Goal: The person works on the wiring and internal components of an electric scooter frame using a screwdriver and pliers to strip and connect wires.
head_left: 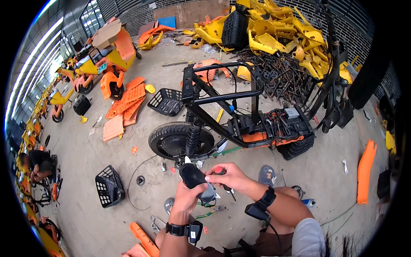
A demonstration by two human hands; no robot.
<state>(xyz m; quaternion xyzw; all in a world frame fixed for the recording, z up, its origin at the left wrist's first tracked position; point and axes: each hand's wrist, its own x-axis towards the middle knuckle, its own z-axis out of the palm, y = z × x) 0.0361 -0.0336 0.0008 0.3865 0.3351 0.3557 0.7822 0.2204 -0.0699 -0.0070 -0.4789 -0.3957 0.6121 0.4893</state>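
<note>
My left hand (188,197) grips a black, oval-faced part (192,174) with a grey lower end, below the scooter's rear wheel in the picture. My right hand (233,180) holds a red-and-black screwdriver (219,171), its shaft pointing down, while thumb and finger pinch at the part's right edge; what they pinch is too small to make out. Behind them stands a stripped black scooter frame (227,94) with a wheel (161,141) and exposed wiring. Pliers (217,209) and a spray can (309,202) lie on the floor near my hands.
Black baskets (110,186) (165,101) and orange panels (128,103) lie about. Yellow body parts (263,30) and rusty metal pieces (280,75) are piled behind. Scooters (105,64) line the left, where another person (40,165) crouches. A long orange panel (366,171) lies right.
</note>
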